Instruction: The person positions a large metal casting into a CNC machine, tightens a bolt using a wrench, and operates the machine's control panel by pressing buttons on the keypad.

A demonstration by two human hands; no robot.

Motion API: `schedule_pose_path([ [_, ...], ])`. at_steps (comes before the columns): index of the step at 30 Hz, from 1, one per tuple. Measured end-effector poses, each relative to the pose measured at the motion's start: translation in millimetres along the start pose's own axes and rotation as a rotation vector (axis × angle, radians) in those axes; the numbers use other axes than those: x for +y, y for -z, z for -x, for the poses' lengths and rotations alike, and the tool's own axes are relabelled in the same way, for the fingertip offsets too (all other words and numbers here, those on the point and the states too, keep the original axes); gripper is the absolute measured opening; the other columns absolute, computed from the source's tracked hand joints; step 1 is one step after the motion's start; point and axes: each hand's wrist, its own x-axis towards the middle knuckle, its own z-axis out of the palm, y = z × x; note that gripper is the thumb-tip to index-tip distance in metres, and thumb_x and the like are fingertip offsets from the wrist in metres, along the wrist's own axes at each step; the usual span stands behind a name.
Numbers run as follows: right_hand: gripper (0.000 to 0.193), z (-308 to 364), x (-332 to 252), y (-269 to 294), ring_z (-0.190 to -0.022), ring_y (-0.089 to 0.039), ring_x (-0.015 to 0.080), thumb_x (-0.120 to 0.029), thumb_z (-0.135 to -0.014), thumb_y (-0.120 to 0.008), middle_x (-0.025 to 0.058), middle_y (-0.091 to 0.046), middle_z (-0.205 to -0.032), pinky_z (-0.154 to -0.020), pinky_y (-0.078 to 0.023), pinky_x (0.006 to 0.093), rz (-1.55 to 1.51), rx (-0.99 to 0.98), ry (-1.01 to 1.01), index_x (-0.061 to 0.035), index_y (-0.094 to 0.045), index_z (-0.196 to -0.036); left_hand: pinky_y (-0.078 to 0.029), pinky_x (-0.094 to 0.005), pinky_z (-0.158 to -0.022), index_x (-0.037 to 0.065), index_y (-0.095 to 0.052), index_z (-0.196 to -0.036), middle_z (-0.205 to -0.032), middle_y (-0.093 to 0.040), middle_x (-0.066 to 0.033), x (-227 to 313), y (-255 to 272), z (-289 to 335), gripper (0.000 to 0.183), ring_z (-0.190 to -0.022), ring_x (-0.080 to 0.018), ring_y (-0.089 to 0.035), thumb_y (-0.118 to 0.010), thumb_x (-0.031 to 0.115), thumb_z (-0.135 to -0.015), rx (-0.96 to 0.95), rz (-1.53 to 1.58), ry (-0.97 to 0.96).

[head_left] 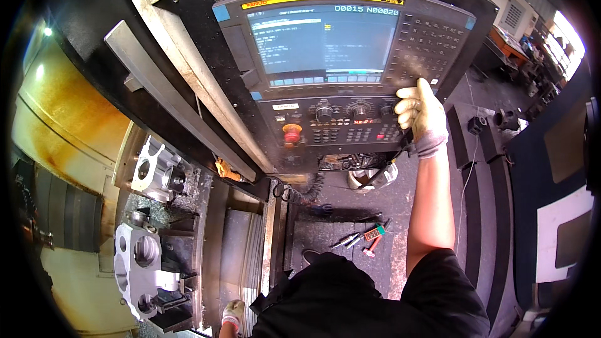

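My right hand [421, 112], in a pale work glove with a grey cuff, is raised at the right side of a machine control panel [275, 97]. Its fingers are curled with nothing visible in them, and one digit points up at the lower keys of the keypad [426, 53]. Above the knobs and buttons glows a screen [322, 44] with lines of text. Low at the left, my left hand [233, 312], also gloved, is by the ribbed metal cover [241, 250]. Its fingers look closed; what they hold, if anything, cannot be made out.
Grey metal castings [134, 256] sit on fixtures inside the machine at left, among metal chips. A red emergency button [292, 134] is on the panel. A white container [372, 177] stands below it, near a dark hose. Hand tools [350, 239] lie on a platform before me.
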Motion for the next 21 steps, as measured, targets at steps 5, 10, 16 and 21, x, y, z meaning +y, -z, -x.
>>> schedule_pose_path([
  [5,0.06,-1,4,4,-0.047,-0.059,0.0142,-0.054,-0.107,-0.05,0.0087,-0.07,-0.068,-0.045,-0.045,0.0259,-0.008,0.068,-0.003,0.0007,-0.073,-0.1,-0.052,-0.0352,-0.098,0.003,-0.071,-0.125,-0.117,-0.075,-0.0159,-1,2,-5,0.044,-0.109,-0.0254,-0.07,-0.071,0.032,-0.092,0.031,0.032,0.036],
  [10,0.062,-6,9,31,-0.046,-0.057,0.0165,-0.057,-0.105,-0.053,0.0106,-0.068,-0.066,-0.043,-0.045,0.0281,-0.037,0.132,0.012,0.0011,-0.072,-0.098,-0.052,-0.0354,-0.101,0.003,-0.07,-0.128,-0.12,-0.074,-0.0171,41,6,12,0.047,-0.113,-0.0265,-0.07,-0.071,0.034,-0.092,-0.002,0.009,0.015],
  [16,0.061,-11,5,29,-0.044,-0.056,0.0165,-0.057,-0.104,-0.054,0.0102,-0.068,-0.064,-0.042,-0.044,0.0281,-0.041,0.133,-0.015,0.0003,-0.072,-0.096,-0.053,-0.0367,-0.101,0.004,-0.069,-0.13,-0.119,-0.075,-0.0181,11,4,-2,0.05,-0.112,-0.0278,-0.07,-0.072,0.035,-0.091,0.013,0.005,0.011],
  [21,0.06,-11,5,25,-0.044,-0.056,0.016,-0.057,-0.104,-0.055,0.0101,-0.068,-0.065,-0.042,-0.044,0.0274,-0.002,0.138,-0.001,0.0,-0.072,-0.095,-0.053,-0.0373,-0.1,0.006,-0.07,-0.129,-0.119,-0.075,-0.017,5,1,-7,0.048,-0.111,-0.0276,-0.071,-0.073,0.035,-0.091,0.045,-0.036,0.036],
])
